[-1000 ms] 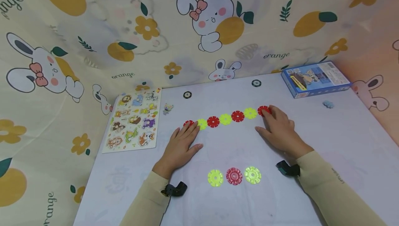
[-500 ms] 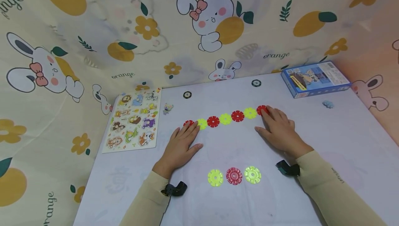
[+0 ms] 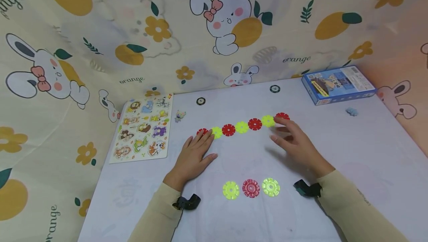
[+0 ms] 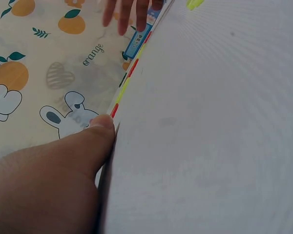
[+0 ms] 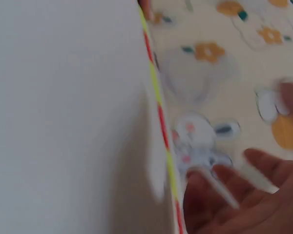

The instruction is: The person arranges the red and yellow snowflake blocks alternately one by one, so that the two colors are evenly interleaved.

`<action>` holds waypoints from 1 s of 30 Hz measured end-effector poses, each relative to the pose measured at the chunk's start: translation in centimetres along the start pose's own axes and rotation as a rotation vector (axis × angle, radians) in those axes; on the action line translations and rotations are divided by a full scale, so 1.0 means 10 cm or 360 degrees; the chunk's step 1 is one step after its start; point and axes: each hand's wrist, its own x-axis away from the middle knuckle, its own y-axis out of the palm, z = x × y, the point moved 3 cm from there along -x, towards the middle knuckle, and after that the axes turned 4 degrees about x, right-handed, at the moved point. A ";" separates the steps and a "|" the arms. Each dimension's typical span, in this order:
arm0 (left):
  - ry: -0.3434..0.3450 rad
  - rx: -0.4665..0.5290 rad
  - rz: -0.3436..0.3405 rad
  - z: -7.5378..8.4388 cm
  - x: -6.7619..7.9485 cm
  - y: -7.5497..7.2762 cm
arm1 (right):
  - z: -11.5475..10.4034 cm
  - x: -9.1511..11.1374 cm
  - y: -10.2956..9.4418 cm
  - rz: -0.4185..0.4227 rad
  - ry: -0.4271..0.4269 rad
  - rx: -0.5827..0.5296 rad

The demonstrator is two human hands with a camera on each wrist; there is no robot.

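A row of several notched plastic discs, alternately red and yellow-green, runs across the table in the head view; a red disc (image 3: 255, 124) and a yellow-green disc (image 3: 242, 127) lie near its middle. My left hand (image 3: 192, 158) lies flat, fingertips over the leftmost red disc (image 3: 202, 132) and touching the edge of the yellow-green one beside it. Raised off the table, my right hand (image 3: 299, 145) has its fingers loosely extended and holds nothing. It hovers by the rightmost red disc (image 3: 282, 117), partly covering it. In the right wrist view the right hand (image 5: 244, 195) is blurred.
Nearer the front lie a yellow-green disc (image 3: 231, 190), a red disc (image 3: 251, 188) and another yellow-green disc (image 3: 271, 187). An animal sticker board (image 3: 143, 128) lies left, a blue box (image 3: 339, 85) back right. Small figures and two black round pieces lie around.
The right hand first slides the rightmost red disc slightly left towards its neighbour, then lifts off it and shifts left. The left hand stays in place.
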 end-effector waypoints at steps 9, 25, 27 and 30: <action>0.0001 -0.0010 0.0005 0.00 0.00 0.00 | -0.49 0.28 0.68 -0.0679 -0.0143 -0.0507; 0.0016 -0.0003 0.0039 -0.01 0.00 0.00 | -0.86 0.51 1.23 -0.0762 -0.0553 0.0378; 0.0014 -0.0002 0.0037 -0.01 0.00 0.00 | -0.86 0.50 1.19 -0.0805 -0.0464 0.0250; 0.0013 -0.0008 0.0035 -0.01 0.00 0.00 | -0.83 0.45 1.03 -0.0767 -0.0287 0.0029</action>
